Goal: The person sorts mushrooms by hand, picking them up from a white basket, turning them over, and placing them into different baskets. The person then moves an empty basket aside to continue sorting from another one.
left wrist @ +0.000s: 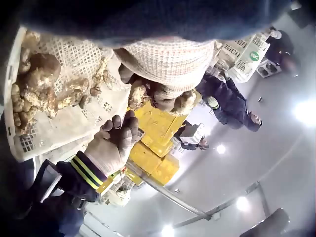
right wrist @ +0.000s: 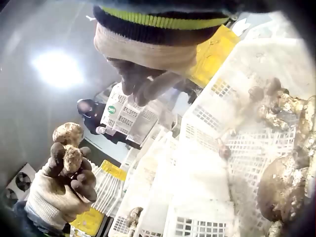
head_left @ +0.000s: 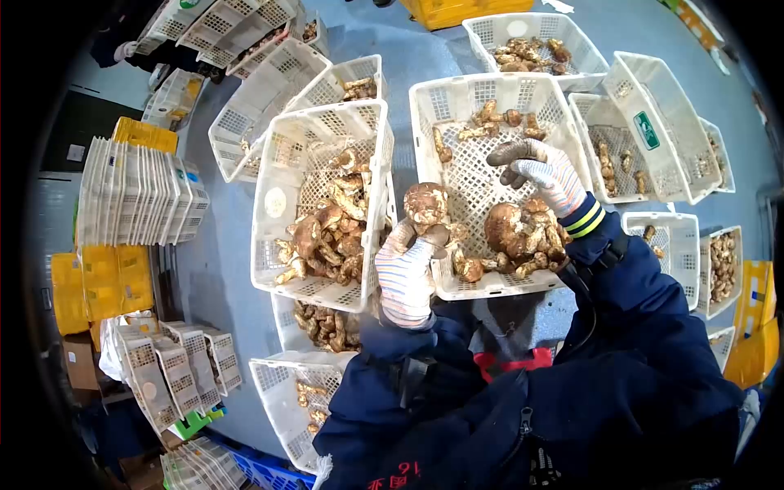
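Observation:
My left hand (head_left: pixel 406 278), in a striped glove with dark fingertips, grips a brown-capped mushroom (head_left: pixel 426 204) over the near left edge of the middle crate (head_left: pixel 482 181). The right wrist view shows the mushroom's pale, knobbly underside (right wrist: pixel 73 159) between the gloved fingers. Over that crate's right half hovers my right hand (head_left: pixel 545 173), its fingers loosely bent with nothing between them. Below it lies a big mushroom with a wide brown cap (head_left: pixel 508 230), among several others at the near end. Smaller mushrooms (head_left: pixel 488 116) lie toward the far end.
Left of the middle crate stands another white crate (head_left: pixel 269 204), heaped with mushrooms (head_left: pixel 327 237). More crates of mushrooms stand right (head_left: pixel 608 192) and beyond (head_left: pixel 535 24). Stacked crates (head_left: pixel 139 196) and yellow boxes (head_left: pixel 106 282) are far left. Other people (left wrist: pixel 232 101) appear in the background.

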Demonstrator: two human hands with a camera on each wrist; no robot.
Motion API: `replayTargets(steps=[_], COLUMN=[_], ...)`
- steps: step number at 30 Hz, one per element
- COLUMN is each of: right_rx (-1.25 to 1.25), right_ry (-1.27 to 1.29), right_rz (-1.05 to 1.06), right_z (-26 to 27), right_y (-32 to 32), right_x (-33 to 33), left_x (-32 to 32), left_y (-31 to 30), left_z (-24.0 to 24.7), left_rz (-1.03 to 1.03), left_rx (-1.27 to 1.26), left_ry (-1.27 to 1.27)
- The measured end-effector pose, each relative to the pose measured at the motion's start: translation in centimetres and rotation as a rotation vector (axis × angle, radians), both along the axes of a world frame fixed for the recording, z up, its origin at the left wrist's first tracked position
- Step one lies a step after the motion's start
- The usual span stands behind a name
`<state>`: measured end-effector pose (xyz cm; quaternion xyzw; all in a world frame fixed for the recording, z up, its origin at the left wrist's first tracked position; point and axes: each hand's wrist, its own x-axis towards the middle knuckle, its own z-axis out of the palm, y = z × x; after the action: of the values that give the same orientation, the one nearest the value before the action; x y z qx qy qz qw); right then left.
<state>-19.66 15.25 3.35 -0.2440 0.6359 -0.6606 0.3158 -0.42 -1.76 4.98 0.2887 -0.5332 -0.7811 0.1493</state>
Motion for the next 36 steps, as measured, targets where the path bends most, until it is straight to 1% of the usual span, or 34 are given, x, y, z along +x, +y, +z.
replayTargets(steps=[2, 4, 5, 7, 9, 10, 11, 12, 13, 14, 15, 16, 19, 20, 21, 22, 23, 24, 25, 26, 27, 29, 30, 31, 32, 33, 34, 35, 36], right_rx=[-0.003, 0.007, 0.060, 0.079, -0.101, -0.232, -0.364, -0.409, -0.346, -0.329, -0.307, -0.286, -0.254, -0.101, -0.089, -0.034, 0.024, 0.121, 0.219, 0.149, 0.138, 0.000, 0.029, -0.126, -0.143, -0.162, 0.107, -0.038, -0.045], right_ry=[0.012, 0.024, 0.038, 0.012, 0.002, -0.065, -0.130, -0.026, -0.038, -0.151, -0.172, -0.192, -0.031, 0.059, 0.210, 0.222, 0.231, 0.319, 0.408, 0.497, 0.343, 0.028, -0.022, -0.147, -0.233, -0.318, -0.069, -0.104, 0.153], right_rz=[0.011, 0.018, 0.032, 0.040, 0.140, 0.176, 0.211, 0.278, 0.329, 0.390, 0.394, 0.397, 0.233, 0.172, 0.115, 0.084, 0.052, 0.029, 0.010, -0.060, -0.015, -0.036, -0.026, -0.064, 0.005, 0.070, 0.255, 0.166, 0.096], right_z=[0.1, 0.9, 1.2, 1.5, 1.9, 2.2, 2.6, 2.7, 3.5, 3.4, 3.6, 3.9, 4.9, 4.6, 4.6, 4.5, 4.6, 5.4, 6.3, 5.8, 6.5, 7.7, 7.5, 5.8, 4.4, 4.8, 7.8, 5.5, 3.5], right_y=[0.0, -0.3, -0.2, -0.5, -1.1, -1.8, -2.6, -3.2, -3.3, -3.3, -3.2, -3.2, -2.4, -1.8, -1.7, -1.2, -0.6, 0.0, 0.4, 0.7, 1.2, 3.0, 3.8, 4.0, 5.1, 5.9, 7.1, 7.1, 7.3], right_x=[0.3, 1.0, 1.3, 2.2, 3.3, 4.2, 4.8, 4.9, 5.0, 5.0, 5.2, 5.4, 5.9, 5.8, 6.0, 6.1, 6.3, 6.7, 7.1, 7.5, 8.0, 8.8, 8.8, 9.3, 9.8, 10.7, 11.1, 12.6, 12.8], left_x=[-0.1, -0.1, -0.2, 0.0, 0.0, -0.2, -0.5, -0.4, -0.3, 0.0, 0.0, -0.2, 0.1, 0.2, 0.3, 0.4, 0.6, 1.0, 1.4, 1.9, 2.4, 3.4, 3.8, 4.2, 4.4, 4.4, 4.4, 4.4, 4.3], left_y=[-0.1, 0.3, 0.5, 0.1, -0.2, 0.0, 1.3, 0.9, 0.5, 0.7, 1.0, 1.5, 1.4, 1.6, 2.3, 2.9, 3.4, 4.0, 4.4, 4.9, 5.4, 5.8, 6.0, 6.3, 6.7, 7.4, 8.4, 8.9, 9.3], left_z=[0.6, 1.6, 1.9, 1.9, 1.7, 1.2, 1.1, 0.8, 0.7, 0.6, 1.7, 2.4, 2.2, 2.3, 2.7, 3.0, 2.6, 2.5, 3.2, 2.5, 1.9, 1.5, 1.6, 1.6, 1.6, 1.7, 2.2, 1.8, 0.8], left_rz=[-0.030, -0.019, -0.013, -0.087, -0.177, -0.223, -0.172, -0.301, -0.429, -0.420, -0.411, -0.401, -0.416, -0.400, -0.356, -0.313, -0.312, -0.310, -0.352, -0.318, -0.285, -0.311, -0.322, -0.318, -0.319, -0.325, -0.306, -0.342, -0.382], left_rx=[-0.016, -0.118, -0.170, -0.181, -0.018, 0.170, 0.417, 0.523, 0.627, 0.647, 0.667, 0.565, 0.506, 0.476, 0.454, 0.431, 0.392, 0.357, 0.227, 0.188, 0.149, 0.253, 0.303, 0.321, 0.337, 0.354, 0.345, 0.310, 0.275], left_ry=[0.023, 0.002, -0.006, -0.015, -0.096, 0.015, 0.203, 0.239, 0.273, 0.283, 0.293, 0.287, 0.132, 0.078, 0.051, 0.023, 0.028, 0.030, -0.047, -0.007, 0.034, 0.154, 0.216, 0.228, 0.240, 0.252, 0.250, 0.208, 0.164])
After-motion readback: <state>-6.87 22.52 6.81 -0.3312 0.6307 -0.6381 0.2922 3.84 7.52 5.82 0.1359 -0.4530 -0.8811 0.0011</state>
